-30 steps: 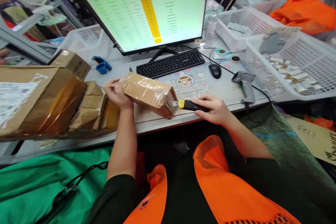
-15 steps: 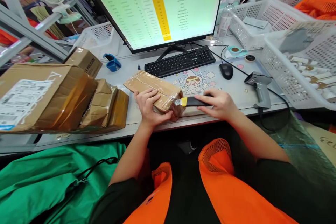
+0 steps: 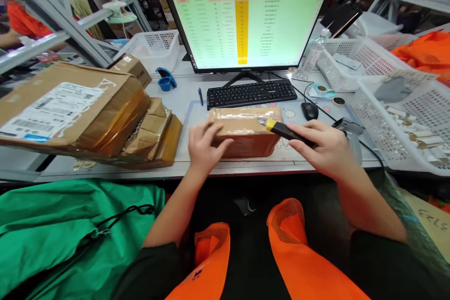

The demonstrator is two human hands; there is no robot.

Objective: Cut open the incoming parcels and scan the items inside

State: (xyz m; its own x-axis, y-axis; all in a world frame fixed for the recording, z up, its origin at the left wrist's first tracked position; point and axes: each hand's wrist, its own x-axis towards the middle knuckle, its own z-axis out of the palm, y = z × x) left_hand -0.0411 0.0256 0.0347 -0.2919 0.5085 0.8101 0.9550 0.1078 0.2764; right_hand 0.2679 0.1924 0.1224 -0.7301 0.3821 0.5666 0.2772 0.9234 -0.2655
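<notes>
A taped cardboard box point(image 3: 246, 144) lies lengthwise on the desk before me, its top seam under shiny clear tape. My left hand point(image 3: 204, 146) grips the box's left end, thumb on the front side and fingers at the top left edge. In my right hand point(image 3: 326, 146) is a black and yellow box cutter point(image 3: 286, 132), held closed by the handle. Its blade points left over the right part of the taped top. Whether the tip touches the tape I cannot tell.
A keyboard point(image 3: 251, 93) and mouse point(image 3: 310, 111) lie behind the box, below a monitor point(image 3: 246, 23). Stacked parcels point(image 3: 73, 108) stand at left. To the right are a barcode scanner point(image 3: 351, 133) and a white basket point(image 3: 390, 143). A blue cup-like holder point(image 3: 166, 80) sits at back left.
The box has turned from slanted to parallel with the desk edge. The cutter has moved from its right end up onto the taped top. My head view has shifted too.
</notes>
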